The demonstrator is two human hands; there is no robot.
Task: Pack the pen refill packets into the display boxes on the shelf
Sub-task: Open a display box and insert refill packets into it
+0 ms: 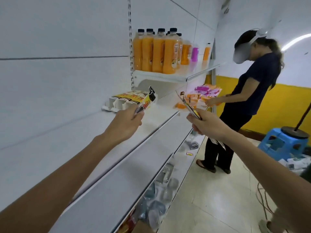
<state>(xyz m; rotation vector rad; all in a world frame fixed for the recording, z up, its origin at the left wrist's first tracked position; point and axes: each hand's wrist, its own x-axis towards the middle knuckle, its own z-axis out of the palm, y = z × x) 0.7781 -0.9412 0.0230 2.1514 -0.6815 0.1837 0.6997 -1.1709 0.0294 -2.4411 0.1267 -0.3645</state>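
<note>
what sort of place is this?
Probably a small shop, or a mock one: white retail shelving, orange juice bottles lined up on the upper shelf, display boxes of stock below.

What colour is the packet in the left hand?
Packet: yellow with black top; head view.

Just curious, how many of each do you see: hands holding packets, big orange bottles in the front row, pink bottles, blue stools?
Hands holding packets: 2, left hand on left packet, right hand on right packet
Front-row orange bottles: 4
Pink bottle: 1
Blue stool: 1
Total: 8
</note>
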